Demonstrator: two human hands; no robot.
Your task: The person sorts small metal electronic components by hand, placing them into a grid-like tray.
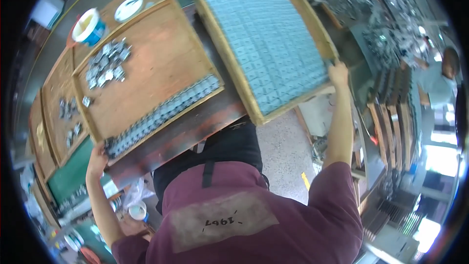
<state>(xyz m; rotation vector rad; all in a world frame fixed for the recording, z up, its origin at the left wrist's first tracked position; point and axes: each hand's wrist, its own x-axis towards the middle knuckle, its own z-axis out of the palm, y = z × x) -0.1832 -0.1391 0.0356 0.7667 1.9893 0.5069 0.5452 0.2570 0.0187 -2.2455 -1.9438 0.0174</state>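
On the left, a shallow wooden tray [171,5] holds a row of small grey metal parts [161,110] along its near edge and a loose pile of metal pieces [106,64] toward its far left. At that tray's near left corner is my left hand [97,160], its fingers curled at the end of the row; what they grip is hidden. A second wooden tray [222,51], to the right, is mostly covered by close rows of flat grey-blue metal parts [268,39]. My right hand [338,74] is closed around the rim at its near right corner.
A white and blue bucket [89,28] and a round white lid [129,9] stand beyond the left tray. Many metal pieces are heaped [391,39] at the far right, near another person [437,85]. Stacked wooden trays [391,127] stand at right.
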